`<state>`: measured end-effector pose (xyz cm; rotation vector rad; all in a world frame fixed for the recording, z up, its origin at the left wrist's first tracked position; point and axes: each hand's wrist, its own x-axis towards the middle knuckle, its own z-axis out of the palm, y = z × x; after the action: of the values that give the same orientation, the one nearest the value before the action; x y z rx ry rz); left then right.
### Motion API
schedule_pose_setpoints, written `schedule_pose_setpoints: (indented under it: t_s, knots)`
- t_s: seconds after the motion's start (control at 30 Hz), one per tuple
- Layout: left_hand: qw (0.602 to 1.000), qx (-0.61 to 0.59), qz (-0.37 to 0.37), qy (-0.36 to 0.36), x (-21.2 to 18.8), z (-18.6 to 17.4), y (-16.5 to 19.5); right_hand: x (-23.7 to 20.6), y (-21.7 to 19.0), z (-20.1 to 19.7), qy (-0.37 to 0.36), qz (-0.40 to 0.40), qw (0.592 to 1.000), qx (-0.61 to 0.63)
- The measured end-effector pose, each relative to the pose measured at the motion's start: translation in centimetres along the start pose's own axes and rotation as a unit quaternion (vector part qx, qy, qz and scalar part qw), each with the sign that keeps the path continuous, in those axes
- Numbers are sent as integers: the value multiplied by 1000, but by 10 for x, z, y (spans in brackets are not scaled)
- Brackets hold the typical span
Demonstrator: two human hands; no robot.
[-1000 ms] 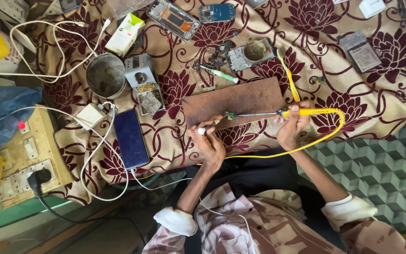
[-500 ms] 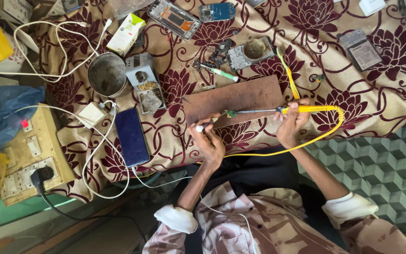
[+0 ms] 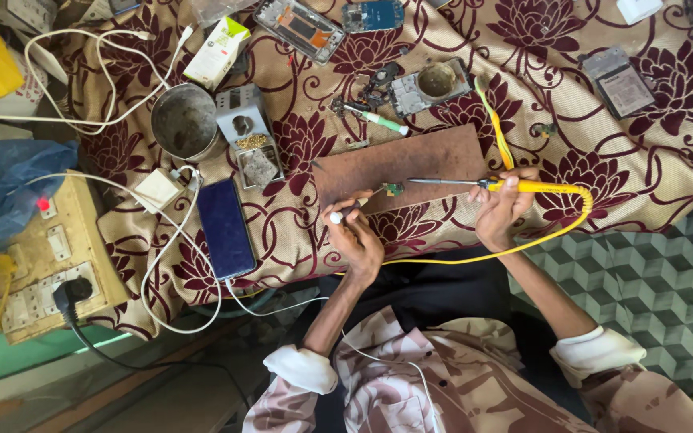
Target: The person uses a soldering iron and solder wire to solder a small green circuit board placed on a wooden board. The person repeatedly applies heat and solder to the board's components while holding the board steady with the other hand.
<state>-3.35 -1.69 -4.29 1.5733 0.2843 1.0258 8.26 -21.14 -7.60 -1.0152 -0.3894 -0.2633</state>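
My right hand (image 3: 500, 207) grips a yellow-handled soldering iron (image 3: 475, 184) whose metal tip lies across a brown wooden board (image 3: 399, 164) and points left. A yellow cord (image 3: 555, 232) runs from the handle around my wrist. My left hand (image 3: 357, 236) holds a thin tool with a white end (image 3: 338, 215) at the board's near edge. A tiny green part (image 3: 395, 189) sits on the board between the two hands, close to the iron's tip.
A dark phone (image 3: 225, 228) lies left of the board on the floral cloth (image 3: 603, 168). Behind are a metal cup (image 3: 185, 122), a small grey stand (image 3: 246, 132), opened phone bodies (image 3: 298, 28) and a yellow switchboard (image 3: 42, 256) with white cables.
The iron's tip has shifted slightly toward the small green part. My left hand has moved its tool a little nearer along the board's edge.
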Motion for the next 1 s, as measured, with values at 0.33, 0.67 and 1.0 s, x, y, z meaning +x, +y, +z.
schedule_pose_setpoints:
  t_s: [0.33,0.67,1.0]
  knots:
    - [999,29,44,-5,4,1,5,-1,0,-1,-14,21,1000,0]
    - [995,77,63,-19,4,-2,13,-5,-5,-2,-14,27,996,-82]
    - [995,78,51,-22,5,-1,11,-6,-1,-5,-2,41,996,-81]
